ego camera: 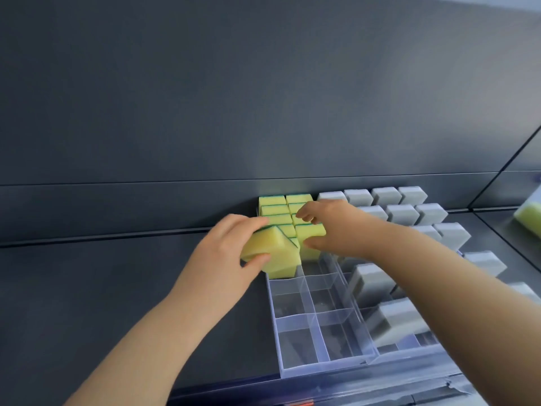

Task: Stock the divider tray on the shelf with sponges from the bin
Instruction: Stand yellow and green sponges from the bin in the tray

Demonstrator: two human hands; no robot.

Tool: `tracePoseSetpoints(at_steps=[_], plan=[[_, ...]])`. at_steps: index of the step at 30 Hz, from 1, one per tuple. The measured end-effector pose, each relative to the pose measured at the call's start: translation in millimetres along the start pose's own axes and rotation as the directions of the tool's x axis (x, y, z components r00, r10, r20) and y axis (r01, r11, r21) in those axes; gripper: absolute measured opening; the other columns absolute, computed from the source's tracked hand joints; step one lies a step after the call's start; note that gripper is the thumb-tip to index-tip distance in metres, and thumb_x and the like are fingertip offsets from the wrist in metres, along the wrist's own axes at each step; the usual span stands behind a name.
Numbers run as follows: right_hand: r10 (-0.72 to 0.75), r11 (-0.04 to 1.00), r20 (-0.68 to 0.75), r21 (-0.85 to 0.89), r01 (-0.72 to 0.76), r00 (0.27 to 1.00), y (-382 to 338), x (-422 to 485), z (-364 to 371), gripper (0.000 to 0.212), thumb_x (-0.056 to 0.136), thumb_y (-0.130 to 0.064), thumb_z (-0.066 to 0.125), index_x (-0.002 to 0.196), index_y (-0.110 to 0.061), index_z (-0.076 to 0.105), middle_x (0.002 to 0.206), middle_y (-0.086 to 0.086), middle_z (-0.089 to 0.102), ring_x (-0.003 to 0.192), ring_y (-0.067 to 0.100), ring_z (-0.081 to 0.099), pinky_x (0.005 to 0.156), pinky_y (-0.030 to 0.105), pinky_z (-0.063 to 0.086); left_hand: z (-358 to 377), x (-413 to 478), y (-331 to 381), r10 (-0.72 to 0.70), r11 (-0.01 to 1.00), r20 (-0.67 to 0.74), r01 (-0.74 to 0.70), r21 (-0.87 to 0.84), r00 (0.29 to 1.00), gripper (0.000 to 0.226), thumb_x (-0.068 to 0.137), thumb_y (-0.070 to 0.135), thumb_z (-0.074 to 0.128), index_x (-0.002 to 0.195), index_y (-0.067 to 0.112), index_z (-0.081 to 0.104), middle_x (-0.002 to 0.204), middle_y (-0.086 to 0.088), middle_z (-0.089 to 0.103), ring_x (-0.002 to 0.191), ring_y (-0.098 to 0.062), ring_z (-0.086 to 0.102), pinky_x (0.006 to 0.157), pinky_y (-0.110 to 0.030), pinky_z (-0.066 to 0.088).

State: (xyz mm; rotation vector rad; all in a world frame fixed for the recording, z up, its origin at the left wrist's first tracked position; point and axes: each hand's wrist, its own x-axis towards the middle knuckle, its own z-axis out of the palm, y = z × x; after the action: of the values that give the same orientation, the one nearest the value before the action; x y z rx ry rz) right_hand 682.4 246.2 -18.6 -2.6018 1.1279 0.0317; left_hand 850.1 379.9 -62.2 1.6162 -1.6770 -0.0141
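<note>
A clear plastic divider tray [316, 366] lies on the dark shelf. Its far cells hold several yellow sponges [272, 200] with green backs, standing on edge in two columns. My left hand [225, 259] grips a tilted yellow sponge [273, 253] over the left column, at the front of the filled cells. My right hand [330, 227] reaches in from the right; its thumb and fingers hold another yellow sponge [310, 234] in the right column. Several near cells of the tray hold nothing. The bin is not in view.
A second clear tray [409, 344] to the right holds several grey sponges [401, 213]. A dark back wall [234, 112] rises behind the shelf. At the right a glossy side panel mirrors a yellow sponge [530, 215]. The shelf's front edge [322, 388] runs below the trays.
</note>
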Motion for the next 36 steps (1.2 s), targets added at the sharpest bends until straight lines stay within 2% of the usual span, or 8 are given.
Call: tracePoseSetpoints(at_steps=[5, 10, 14, 16, 24, 28, 32, 36], plan=[[-0.059, 0.998, 0.048, 0.013, 0.059, 0.997, 3.8, -10.5, 14.4, 0.054, 0.083, -0.029, 0.066, 0.132, -0.025, 0.044, 0.133, -0.006, 0.049, 0.119, 0.013, 0.047, 0.099, 0.028, 0.04, 34.4, 17.4, 6.1, 0.006, 0.996, 0.126, -0.017, 0.082, 0.992, 0.038, 0.076, 0.022, 0.075, 0.111, 0.018, 0.062, 0.108, 0.007, 0.061, 0.102, -0.015, 0.053, 0.082, -0.027, 0.042], [-0.057, 0.998, 0.013, 0.023, 0.056, 0.998, 11.6, -9.7, 24.4, 0.056, 0.084, -0.03, 0.063, 0.135, -0.025, 0.04, 0.132, -0.003, 0.049, 0.117, 0.016, 0.049, 0.096, 0.031, 0.043, 47.5, 22.4, 3.8, 0.045, 0.984, 0.171, -0.073, 0.162, 0.984, 0.033, 0.073, 0.019, 0.077, 0.103, 0.012, 0.066, 0.1, 0.0, 0.061, 0.093, -0.021, 0.057, 0.073, -0.026, 0.042], [-0.123, 0.992, -0.052, 0.03, 0.125, 0.991, 11.8, -9.1, 29.0, 0.045, 0.087, -0.03, 0.059, 0.13, -0.025, 0.045, 0.125, -0.002, 0.054, 0.111, 0.017, 0.052, 0.093, 0.034, 0.045, 51.1, 20.0, 2.4, -0.005, 0.985, 0.209, -0.032, 0.17, 0.978, 0.032, 0.083, 0.021, 0.068, 0.114, 0.016, 0.064, 0.107, 0.003, 0.048, 0.096, -0.014, 0.049, 0.077, -0.033, 0.048], [-0.142, 0.989, -0.045, -0.035, 0.14, 0.989, 11.4, -7.4, 33.0, 0.039, 0.09, -0.029, 0.055, 0.127, -0.024, 0.049, 0.123, -0.001, 0.054, 0.111, 0.019, 0.051, 0.091, 0.036, 0.046, 55.7, 17.3, 1.2, -0.023, 0.984, 0.225, -0.017, 0.175, 0.974, 0.034, 0.084, 0.019, 0.067, 0.117, 0.016, 0.064, 0.105, 0.001, 0.05, 0.097, -0.016, 0.048, 0.078, -0.037, 0.048], [-0.253, 0.86, -0.001, -0.459, 0.224, 0.967, 16.0, -6.3, 62.3, 0.03, 0.09, -0.014, 0.051, 0.119, -0.017, 0.053, 0.12, 0.002, 0.05, 0.108, 0.023, 0.047, 0.082, 0.031, 0.04, 77.0, -2.7, -19.5, 0.087, 0.968, 0.17, -0.123, 0.219, 0.982, 0.008, 0.074, 0.018, 0.074, 0.076, 0.012, 0.07, 0.075, 0.004, 0.061, 0.083, -0.016, 0.049, 0.048, -0.034, 0.051], [-0.162, 0.939, -0.019, -0.31, 0.148, 0.987, 12.3, -13.5, 49.2, 0.036, 0.092, -0.03, 0.049, 0.128, -0.021, 0.049, 0.131, -0.002, 0.048, 0.118, 0.02, 0.044, 0.094, 0.033, 0.04, 60.7, 5.7, -16.8, 0.151, 0.955, 0.152, -0.184, 0.234, 0.977, 0.01, 0.077, 0.025, 0.069, 0.078, 0.016, 0.073, 0.077, 0.008, 0.065, 0.074, -0.018, 0.059, 0.051, -0.026, 0.049], [0.007, 1.0, -0.228, -0.021, -0.012, 0.974, 15.8, -28.4, 13.9, 0.045, 0.093, -0.039, 0.048, 0.136, -0.027, 0.042, 0.142, -0.008, 0.041, 0.127, 0.014, 0.04, 0.098, 0.03, 0.039, 37.3, 30.1, -4.7, 0.208, 0.923, 0.072, -0.22, 0.315, 0.976, 0.028, 0.084, 0.03, 0.051, 0.092, 0.015, 0.073, 0.085, 0.003, 0.069, 0.075, -0.022, 0.063, 0.058, -0.028, 0.048], [0.079, 0.996, -0.421, 0.06, -0.06, 0.904, 31.2, -66.0, -19.9, 0.047, 0.092, -0.044, 0.047, 0.136, -0.028, 0.043, 0.145, -0.011, 0.038, 0.131, 0.01, 0.037, 0.103, 0.032, 0.036, 26.9, 53.6, 36.1, 0.298, 0.875, 0.057, -0.296, 0.383, 0.953, 0.034, 0.087, 0.033, 0.048, 0.105, 0.014, 0.069, 0.093, -0.001, 0.069, 0.082, -0.026, 0.063, 0.067, -0.034, 0.05]])
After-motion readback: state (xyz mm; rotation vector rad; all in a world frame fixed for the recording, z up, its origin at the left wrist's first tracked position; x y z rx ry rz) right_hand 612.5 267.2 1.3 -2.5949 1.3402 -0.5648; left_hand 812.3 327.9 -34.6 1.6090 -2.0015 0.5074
